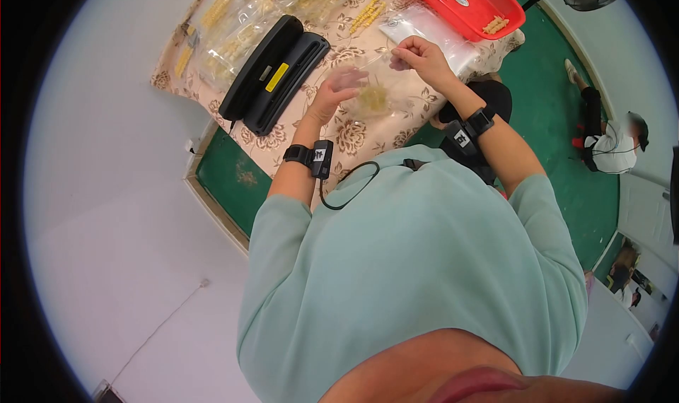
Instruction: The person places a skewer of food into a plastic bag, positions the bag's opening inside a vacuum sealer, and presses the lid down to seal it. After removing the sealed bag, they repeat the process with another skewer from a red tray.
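Note:
A clear plastic bag (373, 100) with a yellowish clump inside lies at the table's near edge, between my two hands. My left hand (338, 93) grips the bag's left side; its fingers look pale and blurred through the film, and their tips are hard to make out. At the upper right of the bag, my right hand (422, 58) pinches the thin film between thumb and fingers. Left of my left hand stands a black sealing machine (276, 74) with its lid raised and a yellow label inside.
Filled clear bags (244, 21) cover the table's far left. Yellow skewered pieces (367, 15) lie near flat plastic bags (428, 32). A red tray (488, 7) holds more skewers. A floral cloth (350, 136) covers the table. Another person (614, 145) is at the right.

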A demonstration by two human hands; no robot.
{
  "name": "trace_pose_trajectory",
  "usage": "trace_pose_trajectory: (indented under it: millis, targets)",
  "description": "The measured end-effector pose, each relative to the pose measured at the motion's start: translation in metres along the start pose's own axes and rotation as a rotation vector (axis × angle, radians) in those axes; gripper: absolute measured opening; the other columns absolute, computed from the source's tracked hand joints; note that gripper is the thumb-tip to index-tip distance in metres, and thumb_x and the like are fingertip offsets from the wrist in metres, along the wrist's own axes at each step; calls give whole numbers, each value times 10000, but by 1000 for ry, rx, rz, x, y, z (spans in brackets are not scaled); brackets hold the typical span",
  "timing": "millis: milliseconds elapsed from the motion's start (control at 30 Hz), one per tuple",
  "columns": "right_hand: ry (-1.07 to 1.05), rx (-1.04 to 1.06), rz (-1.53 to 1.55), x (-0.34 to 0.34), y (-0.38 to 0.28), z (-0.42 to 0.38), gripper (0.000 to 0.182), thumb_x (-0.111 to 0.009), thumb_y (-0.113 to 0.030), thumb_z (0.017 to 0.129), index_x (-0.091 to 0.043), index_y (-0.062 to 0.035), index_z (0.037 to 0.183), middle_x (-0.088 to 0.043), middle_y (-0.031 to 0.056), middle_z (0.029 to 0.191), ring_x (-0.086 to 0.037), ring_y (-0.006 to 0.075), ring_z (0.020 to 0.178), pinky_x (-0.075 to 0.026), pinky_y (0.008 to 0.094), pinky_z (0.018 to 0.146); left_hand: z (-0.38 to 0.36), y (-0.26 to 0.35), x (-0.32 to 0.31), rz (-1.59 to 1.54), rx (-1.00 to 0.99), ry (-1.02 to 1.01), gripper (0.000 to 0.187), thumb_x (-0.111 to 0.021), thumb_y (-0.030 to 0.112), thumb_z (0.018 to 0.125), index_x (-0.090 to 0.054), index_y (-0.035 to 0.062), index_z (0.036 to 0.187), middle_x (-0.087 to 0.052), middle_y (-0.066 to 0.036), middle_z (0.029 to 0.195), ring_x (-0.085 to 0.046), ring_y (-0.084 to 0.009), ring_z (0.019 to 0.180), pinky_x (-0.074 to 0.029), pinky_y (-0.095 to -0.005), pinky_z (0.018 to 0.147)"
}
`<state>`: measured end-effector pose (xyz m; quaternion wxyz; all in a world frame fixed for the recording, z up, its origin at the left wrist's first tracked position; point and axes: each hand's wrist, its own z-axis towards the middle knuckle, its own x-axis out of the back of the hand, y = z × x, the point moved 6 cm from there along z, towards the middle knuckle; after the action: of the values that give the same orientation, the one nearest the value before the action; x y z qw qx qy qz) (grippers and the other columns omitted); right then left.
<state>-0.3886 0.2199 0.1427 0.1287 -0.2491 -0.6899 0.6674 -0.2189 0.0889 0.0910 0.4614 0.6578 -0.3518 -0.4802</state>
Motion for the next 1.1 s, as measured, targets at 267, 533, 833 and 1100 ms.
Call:
trace_pose_trajectory:
  millis: [267,533,833,1100]
  targets:
    - [-9,39,-134,-2,12,-4,248,-623,-163,912,-606,1,1098,-672,65,902,-633,112,847,-511,249,769,9,-15,6,131,79,81,294,-626,190,878,-670,26,1119,-676,-58,1101,-598,-123,1023,-443,-277,911]
    - [-41,-286,-49,-12,47,-15,313,-565,-260,947,-635,-9,1121,-681,86,960,-659,153,860,-526,262,762,-1,-18,13,11,102,159,257,-610,179,896,-672,27,1093,-676,-58,1085,-606,-128,1000,-462,-273,872]
    - [-101,-317,-50,-45,36,16,276,-571,-272,944,-646,-20,1026,-677,77,920,-672,163,815,-542,281,724,-39,-11,21,-340,105,304,272,-604,191,905,-623,42,1132,-645,-60,1123,-603,-177,1003,-488,-351,817]
    - [-271,-542,-238,-71,103,31,262,-539,-287,951,-637,-62,1043,-675,42,944,-667,156,822,-534,279,721,-70,-66,61,-571,218,509,276,-590,199,924,-581,69,1168,-627,-65,1126,-609,-206,979,-513,-360,754]
